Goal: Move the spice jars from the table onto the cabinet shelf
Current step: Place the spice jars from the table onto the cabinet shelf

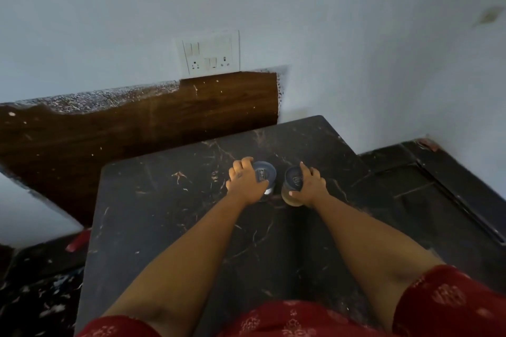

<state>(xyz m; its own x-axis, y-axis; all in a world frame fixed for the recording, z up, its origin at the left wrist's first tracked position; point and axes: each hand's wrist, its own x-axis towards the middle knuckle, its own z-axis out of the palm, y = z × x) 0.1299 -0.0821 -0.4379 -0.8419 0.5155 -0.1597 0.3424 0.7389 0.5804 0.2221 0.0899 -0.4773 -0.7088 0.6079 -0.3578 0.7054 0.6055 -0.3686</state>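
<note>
Step in hand: pick-up. Two clear round spice jars with dark blue lids stood side by side mid dark marbled desk [164, 227]. Left jar [267, 174] gripped by left hand [245, 183], fingers curled; right jar [292, 186] gripped by right hand [310, 186]. Next, judged: both lifted straight, carried to cabinet shelf; shelf not in view.

Two jars are set side by side on the table [169, 227], near its far middle. The left jar [265, 175] is gripped by the left hand [245, 183], the right jar [292, 186] by the right hand [310, 186]. A board [137, 128] is leaned against the wall behind the table, with a switchboard [209, 52] mounted above it.
</note>
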